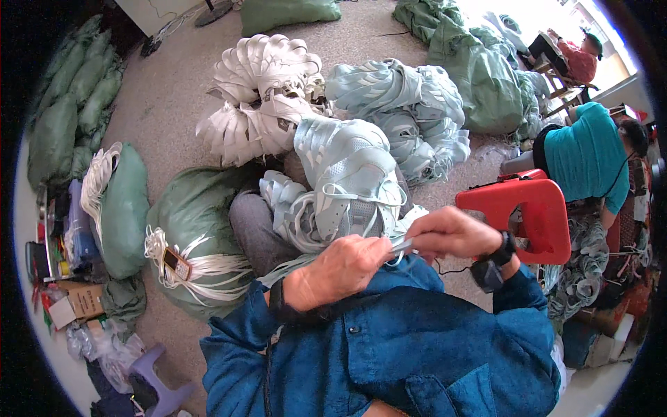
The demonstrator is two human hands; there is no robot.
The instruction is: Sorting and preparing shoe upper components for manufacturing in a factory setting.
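Close together in front of my chest, my left hand (pixel 347 267) and my right hand (pixel 453 233) are closed in pinches. Between their fingertips runs a pale shoelace (pixel 401 245); its exact lie is partly covered by the fingers. Just beyond, a stack of light-blue shoe uppers (pixel 354 163) rests on my lap, with a loose lace looping over the nearest one. Farther off lie a bundle of light-blue shoe uppers (pixel 399 94) and a bundle of white shoe uppers (pixel 267 69) on the floor.
To the left, white laces (pixel 219 270) and a mobile phone (pixel 176 264) lie on a green sack (pixel 201 201). A red plastic stool (pixel 545 215) stands at the right, near a person in a teal shirt (pixel 587 156). More green sacks (pixel 479 90) stand behind; a purple stool (pixel 163 386) is lower left.
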